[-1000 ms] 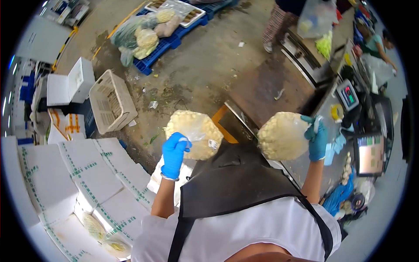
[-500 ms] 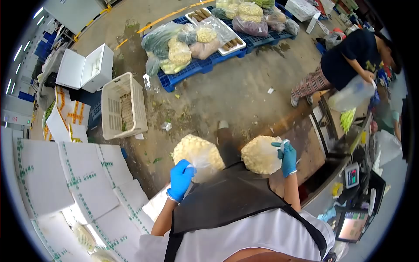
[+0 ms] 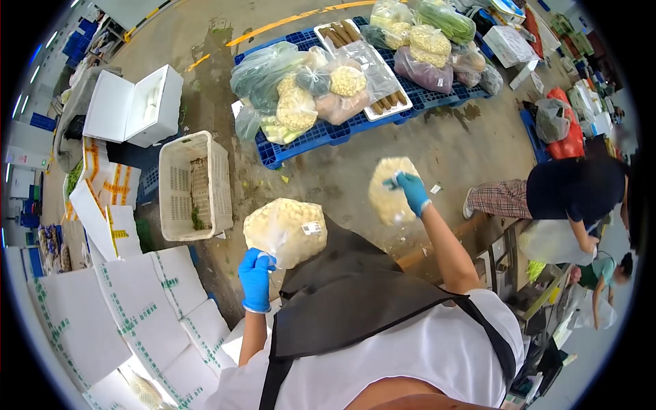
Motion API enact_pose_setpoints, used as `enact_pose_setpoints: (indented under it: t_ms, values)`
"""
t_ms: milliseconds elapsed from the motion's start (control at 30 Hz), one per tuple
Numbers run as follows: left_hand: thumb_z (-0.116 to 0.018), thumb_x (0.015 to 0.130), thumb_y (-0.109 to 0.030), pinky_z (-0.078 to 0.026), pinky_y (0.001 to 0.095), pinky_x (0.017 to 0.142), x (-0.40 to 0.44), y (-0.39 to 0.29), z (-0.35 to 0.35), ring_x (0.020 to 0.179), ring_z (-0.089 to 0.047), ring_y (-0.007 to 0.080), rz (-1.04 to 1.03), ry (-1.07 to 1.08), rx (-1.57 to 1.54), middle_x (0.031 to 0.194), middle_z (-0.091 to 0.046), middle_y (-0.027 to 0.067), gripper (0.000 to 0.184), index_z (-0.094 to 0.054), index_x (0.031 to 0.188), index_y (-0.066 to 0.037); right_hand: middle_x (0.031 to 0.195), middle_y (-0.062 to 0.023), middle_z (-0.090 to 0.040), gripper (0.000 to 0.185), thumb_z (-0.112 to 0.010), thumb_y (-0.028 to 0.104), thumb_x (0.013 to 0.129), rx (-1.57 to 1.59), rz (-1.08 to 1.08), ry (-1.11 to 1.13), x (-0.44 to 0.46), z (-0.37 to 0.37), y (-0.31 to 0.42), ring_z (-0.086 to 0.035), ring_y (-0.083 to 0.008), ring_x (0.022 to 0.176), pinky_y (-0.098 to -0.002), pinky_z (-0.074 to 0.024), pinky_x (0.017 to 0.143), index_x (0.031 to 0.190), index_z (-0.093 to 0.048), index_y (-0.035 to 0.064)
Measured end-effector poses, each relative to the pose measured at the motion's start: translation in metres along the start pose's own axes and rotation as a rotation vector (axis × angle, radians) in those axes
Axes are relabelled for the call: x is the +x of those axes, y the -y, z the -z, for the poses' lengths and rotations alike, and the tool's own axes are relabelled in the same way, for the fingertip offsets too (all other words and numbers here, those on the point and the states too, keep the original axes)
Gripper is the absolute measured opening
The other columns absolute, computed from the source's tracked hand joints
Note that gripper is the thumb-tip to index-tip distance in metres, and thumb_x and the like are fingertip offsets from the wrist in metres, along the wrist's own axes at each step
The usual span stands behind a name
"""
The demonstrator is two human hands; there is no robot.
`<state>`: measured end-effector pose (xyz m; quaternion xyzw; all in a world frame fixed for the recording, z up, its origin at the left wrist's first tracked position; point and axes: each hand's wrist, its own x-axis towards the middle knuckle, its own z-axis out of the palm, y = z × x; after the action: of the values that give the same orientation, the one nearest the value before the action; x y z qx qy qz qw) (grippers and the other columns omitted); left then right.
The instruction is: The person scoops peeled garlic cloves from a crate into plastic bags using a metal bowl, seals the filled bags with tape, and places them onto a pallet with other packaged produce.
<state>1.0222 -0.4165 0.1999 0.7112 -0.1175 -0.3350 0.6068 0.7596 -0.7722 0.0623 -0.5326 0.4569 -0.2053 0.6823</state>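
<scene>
My left hand (image 3: pixel 255 280), in a blue glove, is closed on the gathered neck of a clear bag of peeled garlic cloves (image 3: pixel 285 229), or pale pieces much like them. A small white label sticks to that bag. In a teal glove, my right hand (image 3: pixel 413 193) grips the neck of a second bag of pale cloves (image 3: pixel 389 198), slightly blurred. Both bags hang off the floor in front of my dark apron (image 3: pixel 348 287), the right one farther forward.
Ahead, a blue pallet (image 3: pixel 273 156) bears bagged vegetables and a white tray of brown roots (image 3: pixel 393 102). At left stand a cream crate (image 3: pixel 222 184), an open foam box (image 3: pixel 106 113) and stacked white boxes (image 3: pixel 147 307). A co-worker (image 3: pixel 574 191) bends over a bench at right.
My view has turned rightward and forward. My right hand has stretched out ahead with its bag, toward the pallet. The left bag has swung so its label shows. Both hands keep their hold.
</scene>
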Motion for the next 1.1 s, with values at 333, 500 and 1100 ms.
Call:
enact_pose_setpoints:
  t_ms: [333,500,1100]
  values:
    - [-0.053,0.084,-0.002,-0.045,0.0234,0.059,0.284,-0.062,-0.025,0.062,-0.054,0.0093,0.035,0.183,0.082,0.071,-0.058,0.0037,0.012,-0.057,0.073,-0.003,0.1,-0.0135,-0.07,0.033,-0.046,0.025,0.1,0.14,0.135,0.199,0.357,-0.149,0.118,-0.059,-0.015,0.077,-0.0285,-0.0486,0.078,0.103,-0.063,-0.0025]
    - [-0.05,0.085,0.0,-0.045,0.0248,0.061,0.426,-0.125,-0.041,0.064,-0.054,0.0113,0.077,0.278,0.175,0.072,-0.058,0.0047,0.012,-0.055,0.074,-0.003,0.114,-0.0108,-0.065,0.027,-0.049,0.014,0.096,0.036,0.198,0.164,0.527,-0.222,0.116,-0.058,-0.0159,0.099,-0.0286,-0.0457,0.09,0.113,-0.063,-0.0013]
    - [-0.055,0.086,-0.011,-0.045,0.0272,0.062,1.026,-0.174,-0.303,0.066,-0.059,0.0149,-0.222,0.385,0.116,0.073,-0.064,0.008,0.014,-0.061,0.079,-0.001,0.093,-0.0049,-0.066,0.023,-0.055,0.01,0.092,0.189,-0.979,-0.7,0.147,-0.106,-0.015,-0.059,-0.0139,0.07,-0.0251,-0.0453,0.059,0.112,-0.062,0.0028]
